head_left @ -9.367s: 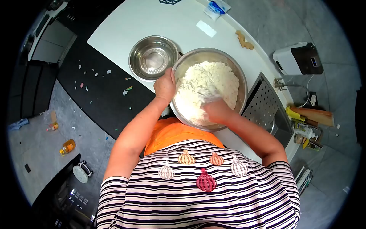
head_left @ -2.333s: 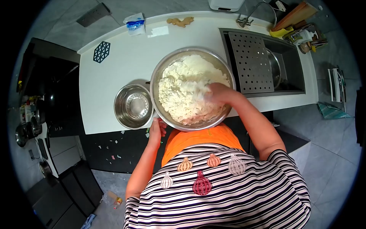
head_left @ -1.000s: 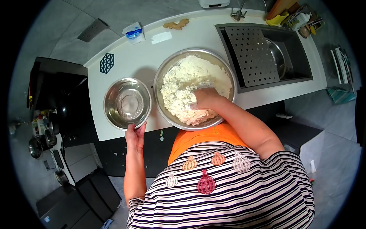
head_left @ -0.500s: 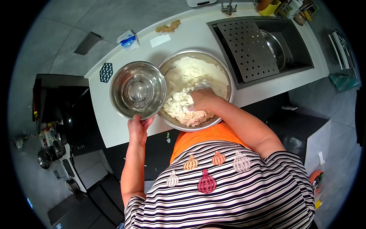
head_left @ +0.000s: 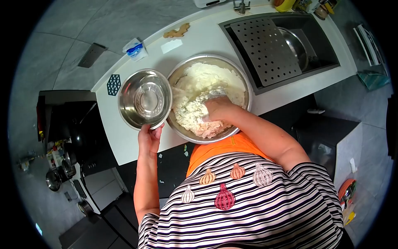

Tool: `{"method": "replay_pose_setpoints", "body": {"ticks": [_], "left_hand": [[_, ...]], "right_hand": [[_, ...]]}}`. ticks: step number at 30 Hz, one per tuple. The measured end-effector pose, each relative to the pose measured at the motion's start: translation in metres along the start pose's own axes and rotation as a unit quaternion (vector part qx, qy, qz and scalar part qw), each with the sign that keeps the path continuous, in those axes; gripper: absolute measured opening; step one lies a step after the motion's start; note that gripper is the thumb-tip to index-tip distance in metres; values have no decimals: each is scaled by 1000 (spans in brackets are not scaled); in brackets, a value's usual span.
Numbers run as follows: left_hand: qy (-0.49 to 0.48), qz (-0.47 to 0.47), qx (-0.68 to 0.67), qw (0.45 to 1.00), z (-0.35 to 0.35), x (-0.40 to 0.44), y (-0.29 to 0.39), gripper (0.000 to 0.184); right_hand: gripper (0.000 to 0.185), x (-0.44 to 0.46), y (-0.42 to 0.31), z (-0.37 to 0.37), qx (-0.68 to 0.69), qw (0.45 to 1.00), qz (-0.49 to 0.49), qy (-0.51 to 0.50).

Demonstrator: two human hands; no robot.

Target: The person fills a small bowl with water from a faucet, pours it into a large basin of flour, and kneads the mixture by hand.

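My left hand (head_left: 150,139) grips a small steel bowl (head_left: 125,106) by its near rim, with the thumb over the edge. This bowl is tilted toward a larger steel mixing bowl (head_left: 247,97), its right rim at that bowl's left edge. A little clear liquid seems to lie in it. White flour (head_left: 209,74) and lumpy, shaggy dough (head_left: 188,114) fill much of the mixing bowl. My right hand (head_left: 217,108) is down in this mixture, its fingers coated white and mostly hidden. I cannot tell whether they are closed.
To the right is a dark sink (head_left: 321,54) with a perforated board (head_left: 267,52) across part of it. Behind the bowls lie a piece of ginger (head_left: 177,31) and a blue-and-white packet (head_left: 134,50). A dark hexagonal trivet (head_left: 114,84) sits at the left.
The small bowl has moved slightly left and looks narrower, as if tilted more. My right hand stays in the flour and dough with little visible movement.
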State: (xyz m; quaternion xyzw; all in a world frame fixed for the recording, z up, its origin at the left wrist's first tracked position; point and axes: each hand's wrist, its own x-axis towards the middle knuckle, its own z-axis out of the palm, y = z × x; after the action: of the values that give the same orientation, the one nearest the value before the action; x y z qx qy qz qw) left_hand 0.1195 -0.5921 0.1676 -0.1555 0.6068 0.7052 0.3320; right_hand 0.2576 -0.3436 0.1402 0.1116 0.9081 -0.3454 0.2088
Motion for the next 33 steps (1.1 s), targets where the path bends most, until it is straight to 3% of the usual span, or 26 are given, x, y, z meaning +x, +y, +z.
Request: {"method": "replay_pose_setpoints", "body": {"ticks": [2,4,6,12,15,17,21,24,27,31,33], "left_hand": [[-3,-33,-95,995,-12,5,-6,30],[-20,-43,-106,993,-30,15,-16,30],[39,-18,-114,993,-40,19,-24,39],[87,-21,-205,975,-82,34,-53,37],[95,-31,-224,970,-103,44,-73,33],[91,-62,-242,964,-120,53,-85,30],[115,-75,-253,958,-123,55,-100,29],[37,-88,-309,946,-137,62,-116,29],[69,-78,-308,946,-122,52,-120,29],[62,-74,-325,941,-108,45,-126,33],[73,-85,-314,943,-92,30,-124,36]], "right_hand": [[50,0,-1,-1,5,1000,8,-13],[49,0,-2,0,1,1000,7,-10],[49,1,-2,1,-4,1000,7,-8],[50,13,4,12,-12,1000,5,17],[51,23,14,20,47,998,39,1],[45,19,14,24,93,988,68,106],[37,8,3,16,62,985,81,141],[34,6,-4,13,11,984,44,171],[35,3,-6,6,30,975,17,220],[36,1,-14,-1,8,988,100,119],[41,15,11,18,128,966,96,202]]}}
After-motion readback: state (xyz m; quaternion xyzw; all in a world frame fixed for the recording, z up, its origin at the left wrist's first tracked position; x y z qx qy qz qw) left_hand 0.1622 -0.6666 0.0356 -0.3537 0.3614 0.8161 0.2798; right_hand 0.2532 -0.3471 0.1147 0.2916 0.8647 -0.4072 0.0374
